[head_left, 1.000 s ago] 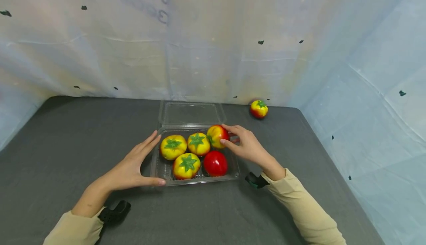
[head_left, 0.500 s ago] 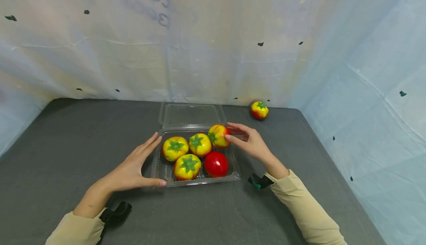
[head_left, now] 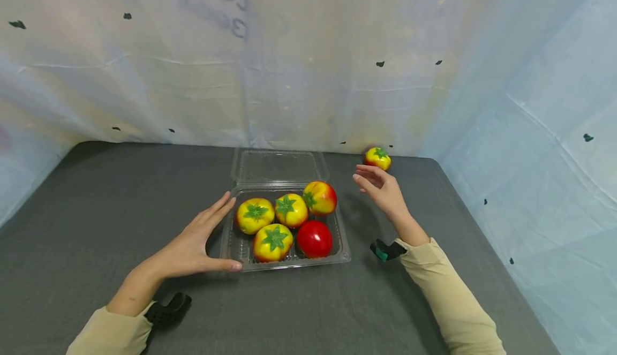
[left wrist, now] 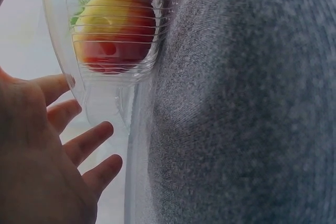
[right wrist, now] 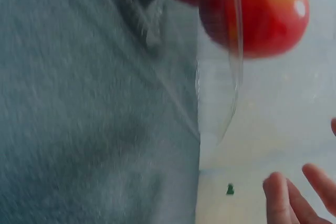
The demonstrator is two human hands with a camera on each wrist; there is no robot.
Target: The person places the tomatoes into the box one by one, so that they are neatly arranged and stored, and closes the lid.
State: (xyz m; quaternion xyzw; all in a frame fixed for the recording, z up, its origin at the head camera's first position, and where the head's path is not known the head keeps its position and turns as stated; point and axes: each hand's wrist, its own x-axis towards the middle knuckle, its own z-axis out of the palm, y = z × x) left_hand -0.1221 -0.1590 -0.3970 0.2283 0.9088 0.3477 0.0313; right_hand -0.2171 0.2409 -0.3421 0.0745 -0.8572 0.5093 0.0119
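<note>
A clear plastic clamshell box [head_left: 344,250] holds several yellow-and-red tomatoes with green star-shaped caps, among them a front tomato [head_left: 272,242]. One red tomato [head_left: 314,239] shows no cap. The back-right tomato [head_left: 320,198] lies tilted, its cap facing left. My left hand [head_left: 193,242] spans the box's left side, thumb at the front corner, fingers spread; in the left wrist view fingertips are at the rim [left wrist: 73,85]. To the right of the box, my right hand [head_left: 383,191] is raised with nothing in it, fingers loosely bent, just in front of a lone tomato [head_left: 377,158].
The box's clear lid [head_left: 279,165] lies folded back behind it, near the rear wall sheet [head_left: 299,76]. A dark grey cloth [head_left: 308,312] covers the table. Another pale sheet [head_left: 544,157] closes off the right side.
My right hand has let go of the back-right tomato in the box and moved right and back toward the lone tomato. The left hand has stayed at the box's left side.
</note>
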